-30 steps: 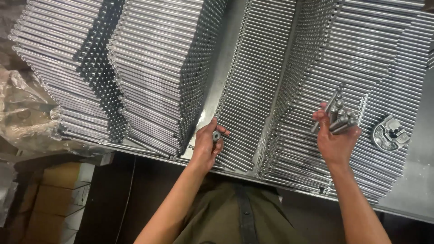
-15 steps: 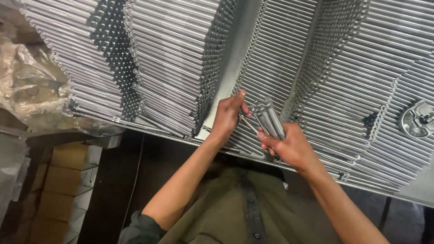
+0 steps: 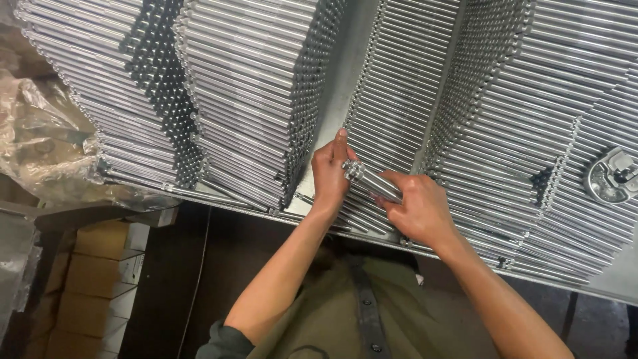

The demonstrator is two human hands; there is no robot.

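A small bundle of short metal rods is gripped in the right hand, whose fingers are curled tightly around it, just above the stacked rods on the desk. The bundle's near end is pinched by the left hand, thumb raised. A round metal fitting lies well apart at the right.

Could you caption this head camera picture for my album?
Both hands, left hand and right hand, grip a small bundle of shiny metal rods.

head view | looks steeply down | close over rod stacks
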